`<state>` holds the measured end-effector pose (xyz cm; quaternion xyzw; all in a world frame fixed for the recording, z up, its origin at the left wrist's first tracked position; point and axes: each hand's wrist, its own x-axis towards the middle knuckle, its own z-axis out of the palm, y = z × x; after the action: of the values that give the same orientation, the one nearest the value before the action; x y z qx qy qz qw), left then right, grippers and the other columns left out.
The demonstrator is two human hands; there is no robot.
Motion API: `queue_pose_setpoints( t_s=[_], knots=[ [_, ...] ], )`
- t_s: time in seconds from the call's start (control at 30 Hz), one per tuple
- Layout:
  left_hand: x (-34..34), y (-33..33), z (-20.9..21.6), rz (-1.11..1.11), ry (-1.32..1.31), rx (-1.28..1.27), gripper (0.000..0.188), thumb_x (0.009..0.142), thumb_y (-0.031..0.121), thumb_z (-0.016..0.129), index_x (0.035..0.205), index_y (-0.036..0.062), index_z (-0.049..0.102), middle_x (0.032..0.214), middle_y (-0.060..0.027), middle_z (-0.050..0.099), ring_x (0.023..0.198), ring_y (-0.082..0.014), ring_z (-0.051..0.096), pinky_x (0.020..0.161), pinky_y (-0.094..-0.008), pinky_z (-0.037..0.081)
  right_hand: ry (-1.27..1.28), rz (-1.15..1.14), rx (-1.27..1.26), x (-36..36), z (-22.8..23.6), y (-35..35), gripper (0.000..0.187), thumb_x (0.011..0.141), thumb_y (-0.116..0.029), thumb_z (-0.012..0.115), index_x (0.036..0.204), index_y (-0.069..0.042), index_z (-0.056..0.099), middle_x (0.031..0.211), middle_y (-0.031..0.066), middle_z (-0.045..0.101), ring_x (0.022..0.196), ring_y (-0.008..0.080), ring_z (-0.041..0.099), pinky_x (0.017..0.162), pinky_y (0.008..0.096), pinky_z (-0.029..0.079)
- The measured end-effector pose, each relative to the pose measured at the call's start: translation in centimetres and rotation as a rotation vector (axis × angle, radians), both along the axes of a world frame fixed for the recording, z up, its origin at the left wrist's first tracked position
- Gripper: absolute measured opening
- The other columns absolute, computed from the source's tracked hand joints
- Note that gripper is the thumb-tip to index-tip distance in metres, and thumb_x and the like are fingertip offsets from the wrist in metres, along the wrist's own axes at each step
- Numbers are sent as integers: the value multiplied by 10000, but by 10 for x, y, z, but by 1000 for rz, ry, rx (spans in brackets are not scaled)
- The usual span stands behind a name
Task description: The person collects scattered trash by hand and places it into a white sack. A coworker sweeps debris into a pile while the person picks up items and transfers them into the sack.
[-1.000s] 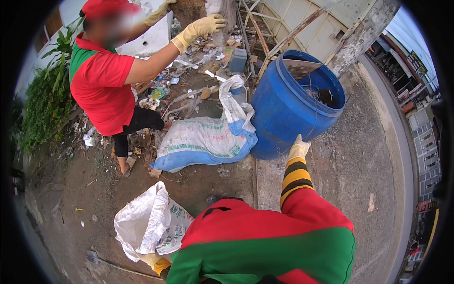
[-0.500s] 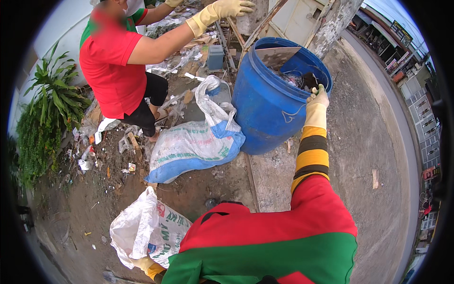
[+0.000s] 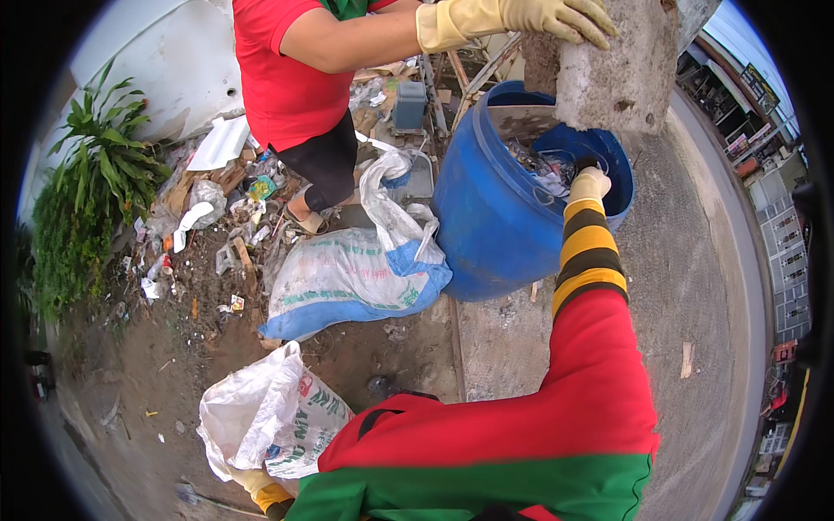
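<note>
My left hand point(image 3: 252, 479), in a pale yellow rubber glove, grips the edge of an open white woven sack point(image 3: 317, 408) at lower left. The sack hides most of its fingers. My right hand point(image 3: 591, 184), gloved too, reaches over the near rim of a large blue plastic barrel point(image 3: 499, 217). Its fingers look curled beside a small dark thing, which I cannot make out. Inside the barrel lie crumpled clear plastic and other litter point(image 3: 552, 169). Above the barrel, a co-worker's gloved hand point(image 3: 560, 16) holds a rough grey-white slab point(image 3: 617, 74).
A filled white-and-blue woven sack point(image 3: 347, 273) leans against the barrel's left side. The co-worker point(image 3: 287, 78) in a red shirt stands behind it, among scattered litter point(image 3: 226, 200). A grey box point(image 3: 410, 106) sits farther back. A leafy plant point(image 3: 104, 165) grows at left; a road runs along the right.
My right hand has moved from the barrel's rim down into its opening. The co-worker has shifted right, bringing the slab over the barrel. My left hand keeps hold of the white sack.
</note>
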<state>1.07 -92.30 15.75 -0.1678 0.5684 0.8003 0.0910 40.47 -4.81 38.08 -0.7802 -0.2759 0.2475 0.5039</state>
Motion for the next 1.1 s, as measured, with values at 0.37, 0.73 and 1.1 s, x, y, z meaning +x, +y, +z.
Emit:
queue_pose_setpoints(
  t_s=[0.37,0.73,1.1],
  knots=[
    [-19,19,-6,-107,-108,-139,469,895,185,499,1316,-2,411,1278,-155,492,1131,-292,515,917,-410,467,-908,163,-400,147,9,-121,575,864,-479,516,1338,-160,467,1322,154,504,1280,323,412,1039,465,335],
    [-64,69,-30,-449,428,-962,667,785,28,607,1385,50,317,1348,-148,431,1173,-273,482,967,-434,438,-876,573,230,59,38,-170,601,772,-289,704,1295,-81,494,1275,178,531,1183,308,507,989,341,401],
    [-70,129,-14,-505,260,-361,542,858,195,513,1362,63,364,1346,-136,449,1191,-293,470,968,-458,423,-479,551,-109,71,-92,-292,571,761,-291,711,1248,-54,535,1194,169,594,1126,293,561,968,337,425]
  ],
)
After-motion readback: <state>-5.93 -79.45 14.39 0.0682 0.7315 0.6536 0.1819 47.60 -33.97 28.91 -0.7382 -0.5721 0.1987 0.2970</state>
